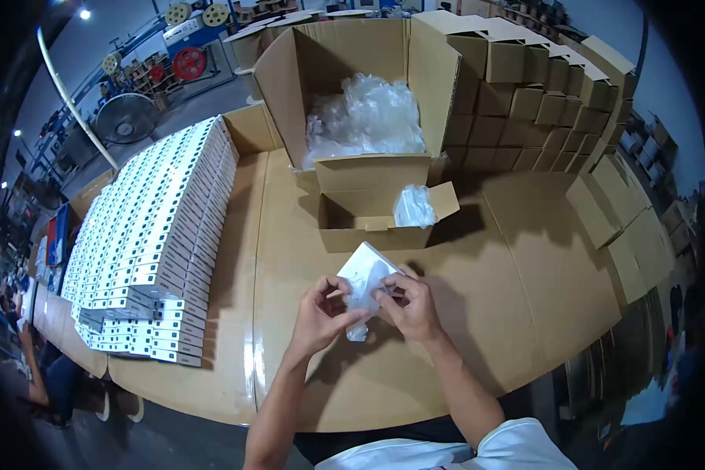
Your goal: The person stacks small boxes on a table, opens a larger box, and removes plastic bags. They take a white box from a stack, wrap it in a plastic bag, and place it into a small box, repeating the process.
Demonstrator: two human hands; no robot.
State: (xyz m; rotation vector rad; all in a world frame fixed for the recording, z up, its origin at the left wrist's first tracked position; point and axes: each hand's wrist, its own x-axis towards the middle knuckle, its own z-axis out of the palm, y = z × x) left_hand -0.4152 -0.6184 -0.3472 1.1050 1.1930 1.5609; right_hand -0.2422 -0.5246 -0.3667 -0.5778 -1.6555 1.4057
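Note:
Between my two hands is a small white box (366, 266) in a clear plastic bag, tilted above the table. My left hand (321, 315) pinches the bag at its left side, thumb toward the bag's loose end. On the other side, my right hand (412, 307) has thumb and fingers closed on the plastic near the box's lower right edge. Just beyond them stands an open cardboard carton (372, 239) with a plastic-wrapped packet (413, 207) in its right end. Parts of the white box are hidden by the fingers.
Many white boxes (153, 235) form a tall stack on the left of the cardboard-covered table (290, 376). A large open carton (352, 55) of clear plastic bags (368, 113) stands behind. Folded brown cartons (517, 102) are piled back right. Another person's arm (31, 360) shows far left.

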